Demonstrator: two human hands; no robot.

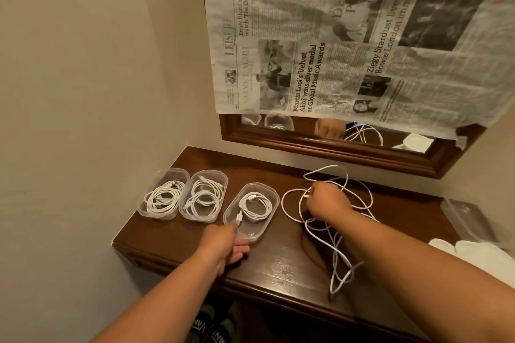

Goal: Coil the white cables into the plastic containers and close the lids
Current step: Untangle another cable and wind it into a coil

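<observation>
The right hand (328,202) is clenching around one strand of the loose cable (344,273), and this cable is lying spread on the table (278,264) under and around that hand. Its loops are reaching toward the mirror behind the hand, and its long tail is running toward the near edge of the table, so its long axis is going from far to near. The right hand is already on it, and the left hand (223,245) is well apart from it. The left hand is gripping the near end of the right container (274,200), where a coiled cable (257,206) is lying with its plug pointing at the thumb. This container is standing just beside the loose cable, on its left. The middle container (211,174) and the left container (174,172) are each holding a coil too, and no lid is on any of them. A clear plastic piece (465,217) is lying at the far right; whether it is a container or a lid, I cannot tell.
</observation>
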